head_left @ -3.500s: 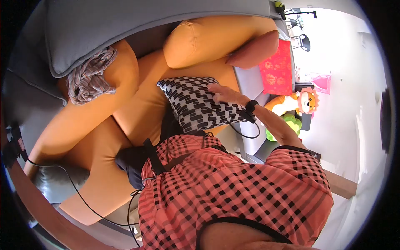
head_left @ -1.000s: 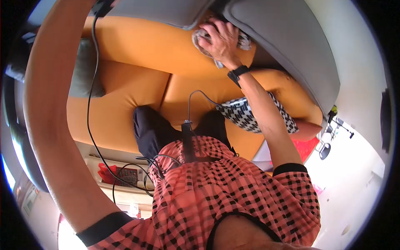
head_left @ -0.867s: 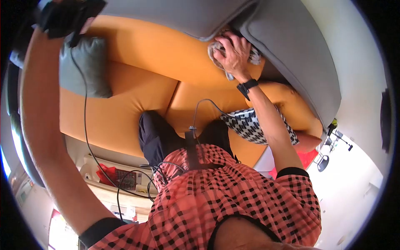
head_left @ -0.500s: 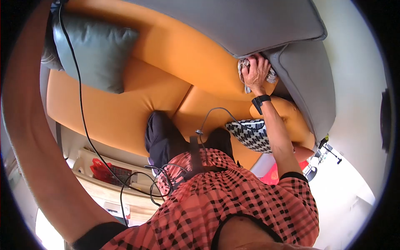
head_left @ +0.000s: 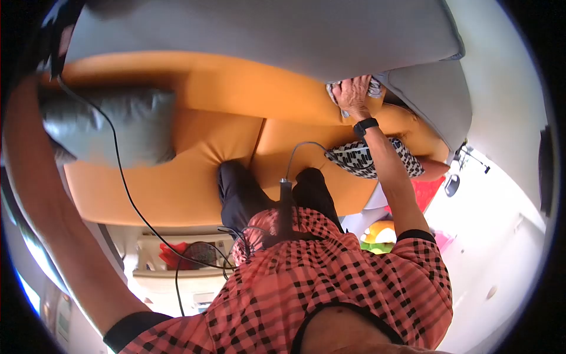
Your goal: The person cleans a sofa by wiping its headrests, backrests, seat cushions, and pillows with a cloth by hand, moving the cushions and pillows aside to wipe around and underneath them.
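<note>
My right hand (head_left: 354,93) is pressed over a bunched grey-and-white cloth (head_left: 375,88), its fingers bent around it. The cloth lies against the orange sofa (head_left: 253,82), just under the edge of a large grey cushion (head_left: 265,35). A black band (head_left: 365,127) circles my right wrist. My left arm (head_left: 47,177) reaches up the left side, with a dark device (head_left: 62,41) and a black cable (head_left: 121,165) at its end. The left hand is lost in shadow and blur there, so its fingers cannot be made out.
A grey-green pillow (head_left: 112,127) lies on the sofa at left. A black-and-white patterned pillow (head_left: 354,159) sits below my right forearm. The cable hangs across the left side towards my waist. Behind me are a white shelf unit (head_left: 147,259) and a colourful toy (head_left: 380,233).
My view has shifted, showing more of the grey cushion along the top. My left arm's end has come lower into view. My right hand stays on the cloth, slightly further left in view.
</note>
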Tool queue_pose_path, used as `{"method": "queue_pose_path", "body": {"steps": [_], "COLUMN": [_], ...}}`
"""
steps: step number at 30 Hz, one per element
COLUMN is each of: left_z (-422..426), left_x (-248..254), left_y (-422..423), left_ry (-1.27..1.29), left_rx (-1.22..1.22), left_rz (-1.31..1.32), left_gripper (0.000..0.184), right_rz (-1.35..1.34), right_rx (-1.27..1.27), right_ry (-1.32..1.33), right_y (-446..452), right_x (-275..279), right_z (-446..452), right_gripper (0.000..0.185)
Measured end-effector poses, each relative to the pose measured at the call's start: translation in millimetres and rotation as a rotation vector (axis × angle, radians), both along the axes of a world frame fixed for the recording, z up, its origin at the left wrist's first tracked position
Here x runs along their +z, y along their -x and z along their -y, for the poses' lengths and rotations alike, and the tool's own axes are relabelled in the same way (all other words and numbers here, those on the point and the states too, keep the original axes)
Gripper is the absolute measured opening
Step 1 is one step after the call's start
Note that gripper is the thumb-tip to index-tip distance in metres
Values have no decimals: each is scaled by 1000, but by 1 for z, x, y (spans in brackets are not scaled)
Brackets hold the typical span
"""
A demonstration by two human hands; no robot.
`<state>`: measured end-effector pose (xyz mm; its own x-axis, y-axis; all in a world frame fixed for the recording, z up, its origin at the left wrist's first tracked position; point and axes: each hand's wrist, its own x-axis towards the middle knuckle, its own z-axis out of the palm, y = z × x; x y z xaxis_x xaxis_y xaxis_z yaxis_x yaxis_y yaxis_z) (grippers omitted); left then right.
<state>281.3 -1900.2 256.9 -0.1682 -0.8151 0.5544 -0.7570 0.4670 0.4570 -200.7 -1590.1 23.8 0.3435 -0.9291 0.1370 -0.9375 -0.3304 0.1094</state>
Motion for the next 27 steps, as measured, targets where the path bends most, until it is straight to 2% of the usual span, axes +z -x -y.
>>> {"method": "queue_pose_path", "body": {"steps": [3, 6, 11, 12, 16, 18, 20, 23, 27], "left_z": [15, 16, 18, 16, 32, 44, 48, 32, 14], "left_x": [0, 9, 21, 15, 2, -6, -11, 11, 39], "left_y": [7, 9, 6, 6, -25, -73, -106, -97, -99], "left_ry": [-39, -60, -171, -75, 198, 185, 153, 65, 85], "left_rx": [-8, 4, 24, -6, 72, 180, 251, 203, 246], "left_rz": [-20, -25, 17, -98, 25, 215, 346, 209, 84], "left_gripper": [40, 44, 50, 49, 41, 39, 46, 47, 47], "right_rz": [24, 84, 140, 168, 261, 345, 353, 367, 408], "right_rx": [41, 8, -21, -43, -3, -20, -15, 34, 55], "right_ry": [60, -26, -6, -30, -6, -33, -5, 51, 91], "right_y": [-3, 1, -14, -15, -24, -33, -38, -44, -56], "right_x": [1, -5, 17, 20, 29, 36, 50, 65, 77], "right_z": [6, -3, 2, 0, 6, 10, 11, 14, 15], "right_gripper": [37, 39, 39, 41, 35, 34, 33, 33, 37]}}
